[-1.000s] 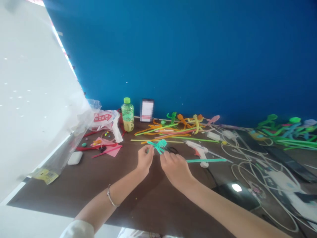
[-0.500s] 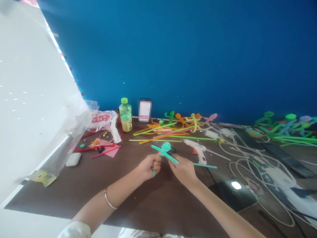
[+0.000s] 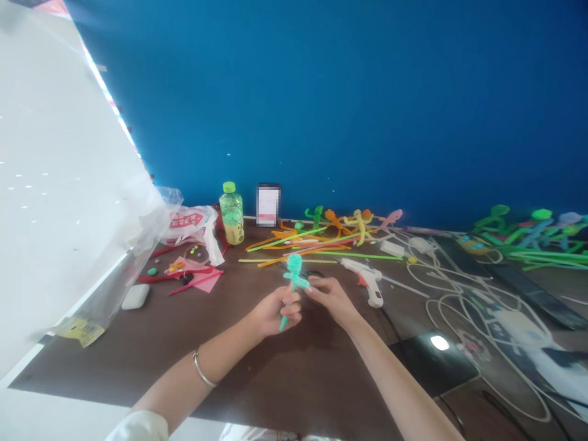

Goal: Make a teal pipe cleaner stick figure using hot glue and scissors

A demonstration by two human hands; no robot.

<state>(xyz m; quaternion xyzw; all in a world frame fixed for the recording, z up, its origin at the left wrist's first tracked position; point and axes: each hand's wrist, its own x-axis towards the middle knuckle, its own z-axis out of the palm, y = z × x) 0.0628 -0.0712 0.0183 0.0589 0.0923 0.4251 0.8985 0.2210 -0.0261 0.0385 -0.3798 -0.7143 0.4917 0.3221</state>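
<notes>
A teal pipe-cleaner figure (image 3: 294, 264) with a coiled round head stands nearly upright above the table, its short arms sticking out to both sides. My left hand (image 3: 278, 311) is closed around its body, and the lower stem pokes out below the fingers. At the figure's right arm, the thumb and fingertips of my right hand (image 3: 334, 300) pinch the tip. Behind the hands lie loose pipe cleaners (image 3: 367, 255) in green, orange and yellow. A white glue gun (image 3: 365, 278) rests just beyond my right hand.
Finished-looking pipe-cleaner figures, among them a yellow one (image 3: 361, 226), lean along the blue wall. A green-capped bottle (image 3: 232, 214) and a phone (image 3: 268, 205) stand at the back. Scissors, pink paper (image 3: 204, 278) and a white case (image 3: 136, 297) lie left; white cables (image 3: 441, 306) tangle right.
The figure has turned more upright and shifted slightly left. Its arms look shorter, and the teal length that stuck out beyond my right hand no longer shows. My right fingers have moved to the arm's tip.
</notes>
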